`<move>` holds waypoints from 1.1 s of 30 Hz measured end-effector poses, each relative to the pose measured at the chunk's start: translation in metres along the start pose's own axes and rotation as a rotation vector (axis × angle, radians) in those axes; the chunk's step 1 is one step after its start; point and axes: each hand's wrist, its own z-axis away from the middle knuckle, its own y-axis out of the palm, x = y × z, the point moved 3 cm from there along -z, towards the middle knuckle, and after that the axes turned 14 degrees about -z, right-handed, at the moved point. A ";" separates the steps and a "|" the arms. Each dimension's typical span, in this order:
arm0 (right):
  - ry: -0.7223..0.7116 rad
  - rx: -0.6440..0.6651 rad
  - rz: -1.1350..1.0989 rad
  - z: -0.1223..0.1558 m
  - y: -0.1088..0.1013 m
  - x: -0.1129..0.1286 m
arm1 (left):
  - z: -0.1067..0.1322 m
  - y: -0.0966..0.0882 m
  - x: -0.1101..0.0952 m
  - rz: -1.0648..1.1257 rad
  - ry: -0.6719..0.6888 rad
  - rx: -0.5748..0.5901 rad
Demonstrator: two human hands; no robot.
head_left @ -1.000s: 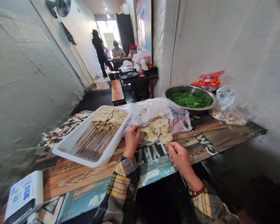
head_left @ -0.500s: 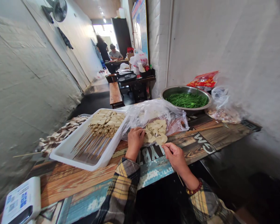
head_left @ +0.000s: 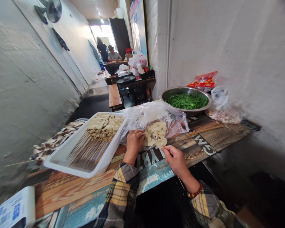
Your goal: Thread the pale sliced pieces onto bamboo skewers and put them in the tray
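Observation:
In the head view my right hand (head_left: 177, 158) is closed on a thin wooden skewer (head_left: 180, 182) that slants down past my wrist. A round pale slice (head_left: 161, 142) sits at the skewer's upper end. My left hand (head_left: 134, 143) lies at the left edge of a pile of pale slices (head_left: 156, 129), its fingers bent and pressed together. What they pinch, if anything, is hidden. The slices rest on a clear plastic bag (head_left: 149, 110). Left of it, a white tray (head_left: 59, 163) holds many loaded skewers (head_left: 92, 144), their bare sticks pointing toward me.
A steel bowl (head_left: 161, 98) of green stalks stands at the back right, beside plastic bags (head_left: 224, 107). Sliced mushrooms (head_left: 59, 137) lie left of the tray. A white device (head_left: 16, 209) occupies the near left corner. Two people (head_left: 109, 52) are at a far table.
The whole view has shifted slightly, with most things now farther left. Both hands keep nearly the same places over the table, the right still on the skewer.

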 end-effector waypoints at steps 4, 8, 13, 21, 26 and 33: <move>0.000 0.005 -0.001 0.000 0.000 0.001 | -0.003 0.003 -0.002 -0.034 -0.010 -0.003; 0.005 -0.001 -0.017 -0.001 -0.001 0.001 | -0.007 0.008 -0.003 -0.096 -0.016 0.030; 0.007 0.016 -0.019 -0.001 0.000 0.001 | -0.011 0.010 0.002 -0.051 -0.183 -0.021; 0.025 0.018 -0.014 0.000 0.000 -0.003 | -0.009 0.007 0.016 0.295 -0.459 -0.157; 0.042 0.027 -0.005 0.001 -0.001 -0.003 | -0.004 0.004 0.020 0.499 -0.566 -0.192; 0.023 0.021 -0.022 0.000 -0.002 -0.001 | -0.002 0.003 0.005 0.202 -0.271 -0.074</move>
